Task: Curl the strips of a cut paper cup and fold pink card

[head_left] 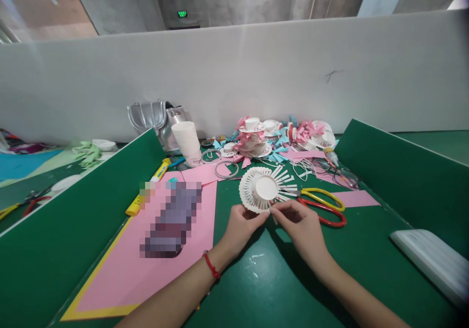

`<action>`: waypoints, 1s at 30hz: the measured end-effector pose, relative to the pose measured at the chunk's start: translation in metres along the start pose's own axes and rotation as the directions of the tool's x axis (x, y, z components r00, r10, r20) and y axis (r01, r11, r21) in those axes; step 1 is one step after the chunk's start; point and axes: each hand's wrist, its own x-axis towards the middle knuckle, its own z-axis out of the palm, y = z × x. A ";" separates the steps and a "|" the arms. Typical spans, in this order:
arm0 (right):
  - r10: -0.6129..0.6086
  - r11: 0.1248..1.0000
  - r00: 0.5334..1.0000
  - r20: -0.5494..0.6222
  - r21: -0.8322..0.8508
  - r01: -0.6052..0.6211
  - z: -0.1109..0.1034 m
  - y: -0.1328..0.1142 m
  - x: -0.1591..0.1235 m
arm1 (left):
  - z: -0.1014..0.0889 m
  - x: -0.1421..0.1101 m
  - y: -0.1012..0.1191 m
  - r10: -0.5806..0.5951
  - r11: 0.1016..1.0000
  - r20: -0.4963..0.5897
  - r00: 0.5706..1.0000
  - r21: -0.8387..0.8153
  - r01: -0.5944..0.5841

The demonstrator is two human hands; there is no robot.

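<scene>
A white paper cup [266, 187] is cut into narrow strips that fan out flat around its base. On its left side the strips are folded into a scalloped rim; on the right they stick out loose and straight. My left hand [240, 228] is closed, pinching the lower rim between thumb and fingers. Beside it, my right hand [302, 228] is closed with thumb and fingertips pinched at a strip on the lower edge. Just right of the cup lie scissors [343, 218] with one yellow and one red handle, their blades partly hidden by the strips.
Pink paper [120, 279] with a blurred dark object lies left, near glue sticks [160, 170]. Stacked paper cups [186, 140], wire coils [226, 170], finished cup flowers [252, 140] and a silver bag [146, 115] stand behind. Green dividers [403, 166] flank; a white block [432, 259] sits right.
</scene>
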 end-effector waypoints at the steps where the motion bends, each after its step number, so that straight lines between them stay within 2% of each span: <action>1: -0.011 1.000 1.000 0.003 0.002 0.011 0.000 0.000 0.000 | 0.000 0.000 0.000 0.000 1.000 -0.009 1.000 -0.002 0.000; 5: -0.032 0.996 0.999 0.012 0.080 0.031 0.004 0.003 -0.001 | 0.001 0.002 -0.003 -0.004 1.000 -0.066 0.998 -0.011 0.003; 9: -0.005 0.989 1.000 0.022 0.146 0.002 0.006 0.007 -0.002 | 0.000 0.003 -0.004 0.000 1.000 -0.070 0.998 -0.031 -0.002; 15: 0.024 0.985 0.999 0.047 0.170 -0.032 0.007 0.008 -0.002 | 0.000 0.003 -0.004 -0.001 0.999 -0.074 0.997 -0.045 -0.002; 18: 0.024 0.991 0.998 0.052 0.130 -0.031 0.007 0.008 -0.003 | 0.000 0.004 -0.005 0.004 0.999 -0.063 0.998 -0.050 -0.007; 20: 0.004 0.999 1.000 0.002 0.039 -0.004 0.004 0.007 -0.001 | -0.001 0.004 -0.005 0.011 0.998 -0.071 0.997 -0.055 -0.015; 23: -0.031 0.997 0.982 -0.184 -0.081 0.016 -0.002 0.007 0.005 | -0.001 0.005 -0.006 0.014 0.998 -0.088 0.996 -0.061 -0.020; 25: 0.012 1.000 0.964 -0.265 0.016 -0.008 -0.005 0.007 0.010 | -0.002 0.005 -0.006 0.016 0.998 -0.091 0.996 -0.054 -0.021; 26: 0.062 0.993 0.967 -0.247 0.117 -0.034 -0.006 0.007 0.012 | -0.002 0.005 -0.006 0.021 0.998 -0.092 0.996 -0.049 -0.026; 28: 0.169 0.942 0.981 -0.097 0.310 -0.131 -0.005 0.007 0.014 | -0.002 0.005 -0.006 0.026 0.999 -0.086 0.996 -0.037 -0.030; 30: 0.208 0.894 0.977 0.041 0.397 -0.207 -0.001 0.007 0.014 | -0.001 0.005 -0.005 0.031 0.999 -0.061 0.998 -0.028 -0.032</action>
